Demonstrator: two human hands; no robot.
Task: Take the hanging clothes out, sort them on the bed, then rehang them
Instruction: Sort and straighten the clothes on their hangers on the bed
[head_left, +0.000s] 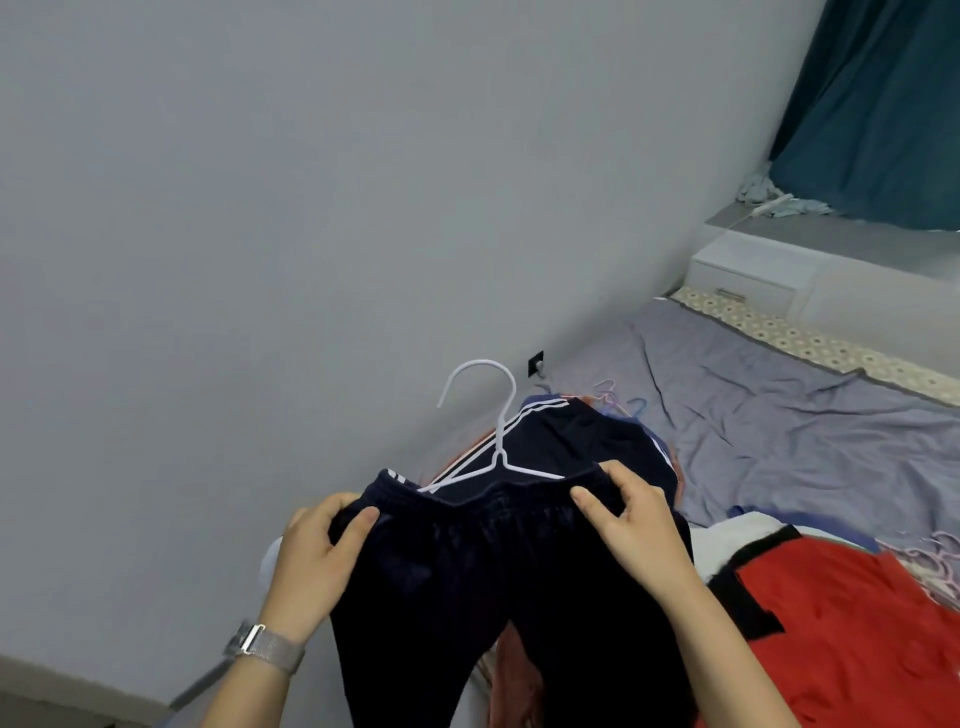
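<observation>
Lower arms of the white wire hanger (496, 447) vanish inside the dark navy trousers (498, 587); trouser legs cut off below both hands.

The dark blue track pants (467, 582) are soft cloth with a slight shine. The white hanger (496, 426) looks like smooth, thin coated wire. The watch band (272, 649) is shiny metal mesh. The bed sheet (779, 415) is matt, wrinkled cloth. The red garment (841, 634) is cloth too.
</observation>
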